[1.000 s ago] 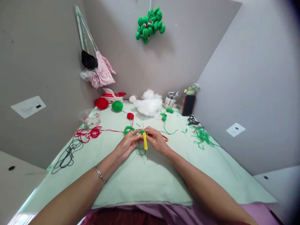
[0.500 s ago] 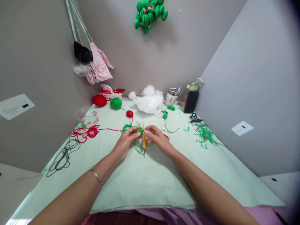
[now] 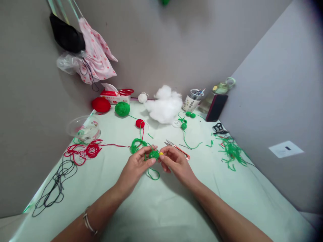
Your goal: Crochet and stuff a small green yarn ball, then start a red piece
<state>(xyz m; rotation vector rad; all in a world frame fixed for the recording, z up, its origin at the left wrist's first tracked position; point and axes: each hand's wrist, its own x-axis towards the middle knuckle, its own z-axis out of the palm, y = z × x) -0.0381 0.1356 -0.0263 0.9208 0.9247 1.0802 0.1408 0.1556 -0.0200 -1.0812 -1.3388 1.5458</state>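
Between the fingers and thumb of my left hand [image 3: 136,167] is a small green crochet piece [image 3: 154,154]. My right hand [image 3: 176,161] pinches a crochet hook [image 3: 160,154], of which mostly a bit of yellow handle shows; its tip is against the green piece, too small to make out. A loop of green yarn [image 3: 154,176] hangs below the piece onto the table. More loose green yarn [image 3: 137,145] lies coiled just beyond my left fingers. Orange-handled scissors [image 3: 182,152] lie beyond my right hand, partly behind its fingers.
White stuffing [image 3: 165,106] sits at the back, beside a pen can [image 3: 191,101] and a leaning phone [image 3: 216,107]. Left are red yarn [image 3: 93,150], black cord [image 3: 57,185], a clear bowl [image 3: 84,129] and a green yarn ball [image 3: 122,109]. Green scraps [image 3: 233,153] lie right.
My view has tilted down and come closer. The yellow hook, upright before, now shows only its handle's end in my right fingers. The scissors are more uncovered.
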